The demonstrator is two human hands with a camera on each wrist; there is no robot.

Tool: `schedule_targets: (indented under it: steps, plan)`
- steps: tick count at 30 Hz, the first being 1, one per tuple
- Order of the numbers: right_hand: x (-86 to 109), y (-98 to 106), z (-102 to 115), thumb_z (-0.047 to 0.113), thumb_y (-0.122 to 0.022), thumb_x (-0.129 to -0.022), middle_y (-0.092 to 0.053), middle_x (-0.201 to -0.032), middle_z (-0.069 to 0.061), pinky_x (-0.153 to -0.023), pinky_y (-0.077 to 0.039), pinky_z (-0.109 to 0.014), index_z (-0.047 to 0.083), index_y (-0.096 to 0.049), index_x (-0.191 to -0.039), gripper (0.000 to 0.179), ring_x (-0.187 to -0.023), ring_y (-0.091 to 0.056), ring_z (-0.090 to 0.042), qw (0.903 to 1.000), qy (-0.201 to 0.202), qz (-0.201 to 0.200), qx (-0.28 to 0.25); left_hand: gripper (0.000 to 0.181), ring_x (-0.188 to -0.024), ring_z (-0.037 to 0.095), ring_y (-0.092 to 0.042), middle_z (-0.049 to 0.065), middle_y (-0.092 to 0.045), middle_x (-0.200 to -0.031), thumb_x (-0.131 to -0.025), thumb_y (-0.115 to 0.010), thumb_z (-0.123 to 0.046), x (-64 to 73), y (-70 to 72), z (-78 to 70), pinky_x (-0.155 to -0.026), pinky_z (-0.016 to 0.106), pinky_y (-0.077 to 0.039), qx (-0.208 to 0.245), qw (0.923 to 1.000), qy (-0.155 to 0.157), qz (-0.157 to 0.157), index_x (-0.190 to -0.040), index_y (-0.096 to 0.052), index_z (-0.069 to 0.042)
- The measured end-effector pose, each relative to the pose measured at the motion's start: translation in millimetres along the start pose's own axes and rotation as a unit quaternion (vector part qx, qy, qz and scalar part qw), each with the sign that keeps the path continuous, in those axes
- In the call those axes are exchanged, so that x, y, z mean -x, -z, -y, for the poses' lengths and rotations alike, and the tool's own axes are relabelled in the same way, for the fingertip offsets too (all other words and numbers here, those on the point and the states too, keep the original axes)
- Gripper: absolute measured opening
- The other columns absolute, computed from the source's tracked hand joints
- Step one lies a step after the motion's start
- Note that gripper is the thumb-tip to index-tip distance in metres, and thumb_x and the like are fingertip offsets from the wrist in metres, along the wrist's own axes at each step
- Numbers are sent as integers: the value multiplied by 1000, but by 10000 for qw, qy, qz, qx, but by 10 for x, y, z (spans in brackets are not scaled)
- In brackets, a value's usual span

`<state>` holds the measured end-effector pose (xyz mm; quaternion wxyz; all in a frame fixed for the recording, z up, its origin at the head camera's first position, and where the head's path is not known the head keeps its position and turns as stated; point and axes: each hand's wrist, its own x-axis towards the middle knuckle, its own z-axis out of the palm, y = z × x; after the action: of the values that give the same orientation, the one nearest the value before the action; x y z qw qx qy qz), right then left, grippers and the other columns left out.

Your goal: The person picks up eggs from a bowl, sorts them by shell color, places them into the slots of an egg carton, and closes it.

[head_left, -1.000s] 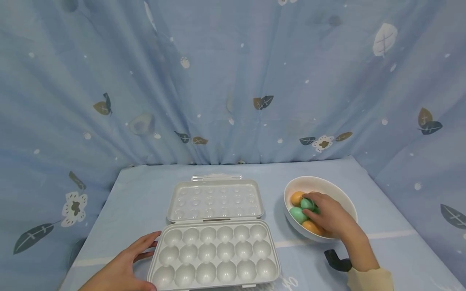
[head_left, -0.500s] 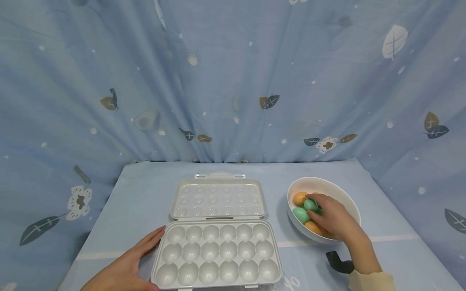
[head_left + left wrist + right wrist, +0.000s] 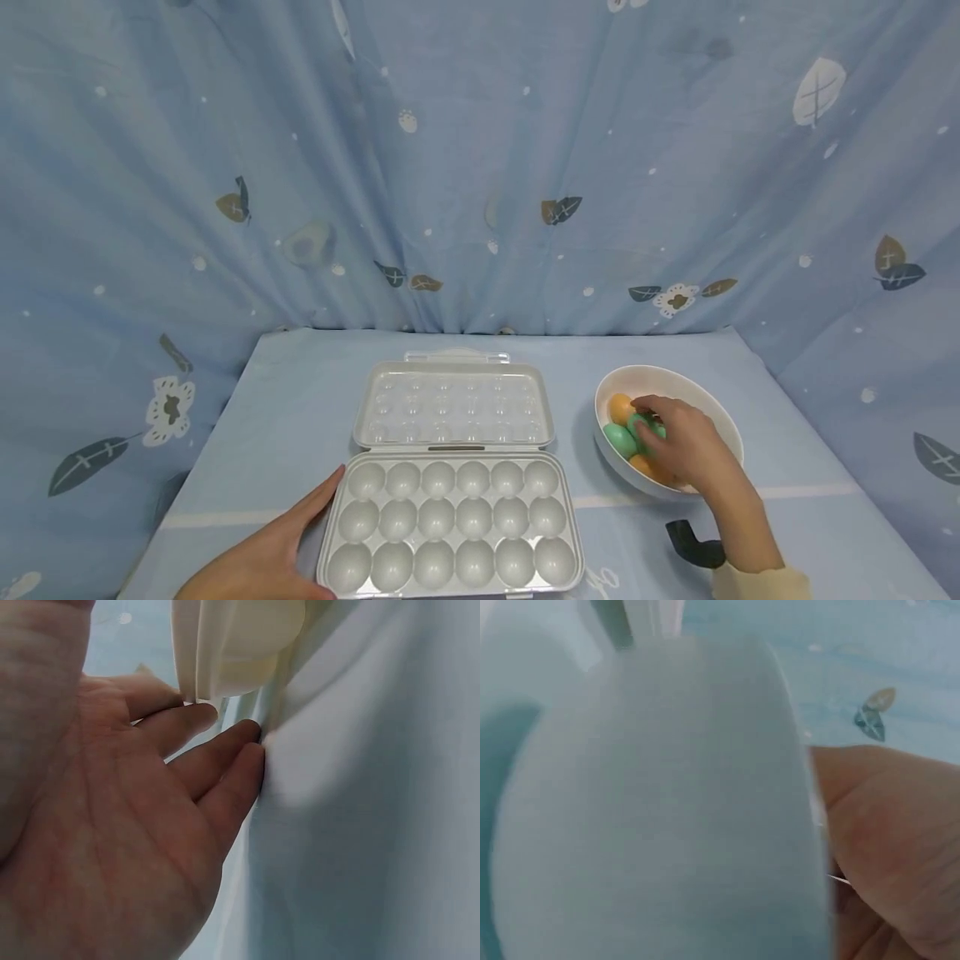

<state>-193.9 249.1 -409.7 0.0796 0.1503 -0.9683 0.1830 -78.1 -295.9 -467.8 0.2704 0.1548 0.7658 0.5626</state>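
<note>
An open, empty grey egg tray [image 3: 450, 525] lies near the table's front edge, with its lid [image 3: 452, 408] folded back flat. My left hand [image 3: 300, 521] lies flat at the tray's left side, straight fingers [image 3: 217, 754] against the tray edge [image 3: 225, 645]. To the right stands a white bowl [image 3: 675, 375] holding an orange egg [image 3: 619, 408], a green egg [image 3: 618, 439] and another orange egg [image 3: 643, 467]. My right hand [image 3: 660, 433] reaches into the bowl, fingers curled round a second green egg [image 3: 639, 422]. In the right wrist view only the blurred bowl wall [image 3: 660, 810] and part of the hand [image 3: 885, 825] show.
A blue cloth with a leaf print covers the table [image 3: 315, 400] and hangs as a curtain [image 3: 480, 167] behind and on both sides. A black strap piece [image 3: 693, 542] sits under my right wrist. Bare cloth lies left of the tray and behind it.
My right hand stays in the bowl, its fingers closing a little more round the green egg. The left hand keeps its place beside the tray. The head view has shifted slightly.
</note>
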Motion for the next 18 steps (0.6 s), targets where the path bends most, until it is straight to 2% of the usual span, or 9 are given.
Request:
schedule_targets:
  steps: [3, 9, 14, 18]
  plan:
    - [-20, -30, 4, 14, -74, -94, -72, -121, -17, -95, -52, -57, -1, -69, -124, 34, -108, -67, -36, 9996, -47, 284, -32, 120, -139, -17, -20, 10, -2, -173, -85, -85, -38, 10, -2, -16, -104, 14, -33, 19, 9998, 164, -64, -164, 6, -44]
    - [-12, -86, -54, 11, -79, -90, -71, -117, -16, -92, -54, -56, 0, -67, -124, 38, -101, -67, -32, 9963, -543, 654, -139, 122, -141, -13, -22, 12, -5, -173, -84, -86, -36, 4, -5, -3, -105, 16, -34, -108, 9999, 78, -104, -164, 5, -41]
    - [-29, -129, -87, 6, -79, -88, -69, -114, -14, -90, -54, -54, -1, -67, -125, 40, -94, -62, -27, 9951, -595, 766, -211, 121, -140, -16, -19, 12, -7, -173, -85, -85, -41, 20, 4, 7, -105, 16, -34, -541, 9983, 29, -231, -166, 5, -37]
    - [-43, -159, -82, 5, -79, -87, -68, -113, -14, -91, -53, -55, -1, -67, -124, 40, -93, -60, -26, 9946, -628, 804, -201, 122, -141, -15, -19, 14, -9, -172, -85, -85, -41, 30, 7, 31, -105, 16, -34, -692, 9971, -119, -294, -166, 4, -32]
